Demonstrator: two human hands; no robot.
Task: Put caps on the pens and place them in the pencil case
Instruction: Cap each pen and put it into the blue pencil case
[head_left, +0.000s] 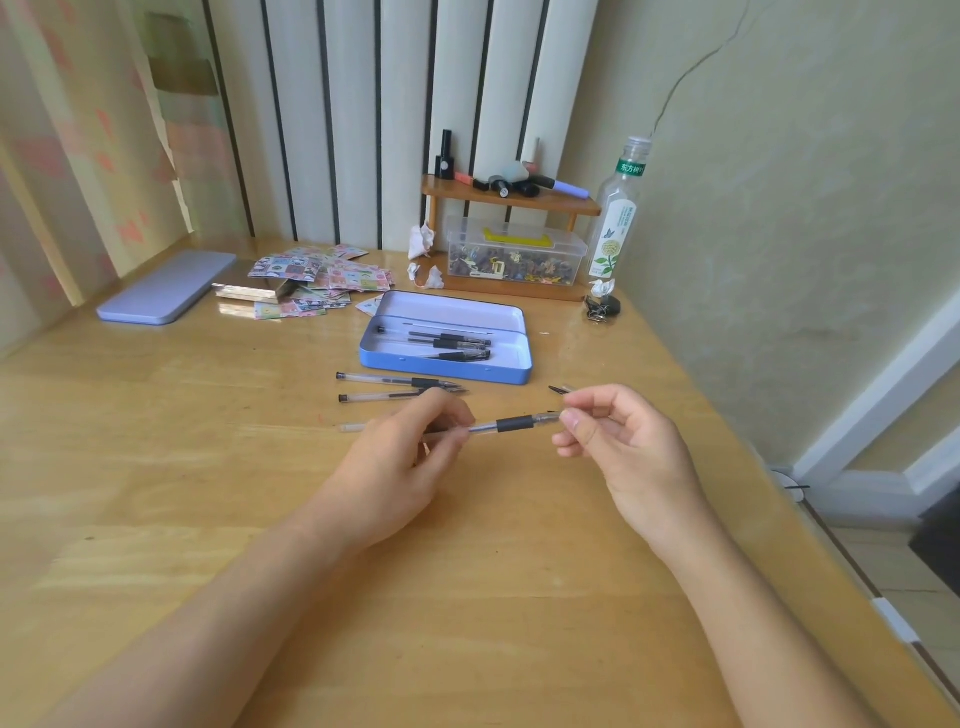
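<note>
Near the pencil case (445, 338), holding three capped pens, the left hand (410, 457) gripped a pen (511, 423); right fingers (574, 418) pinched its cap. Two uncapped pens (397, 388) remained.

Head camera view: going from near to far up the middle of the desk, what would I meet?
Clear pen with black grip held in both hands → two uncapped clear pens on the desk → open blue metal pencil case → clear plastic box of small bits.
</note>
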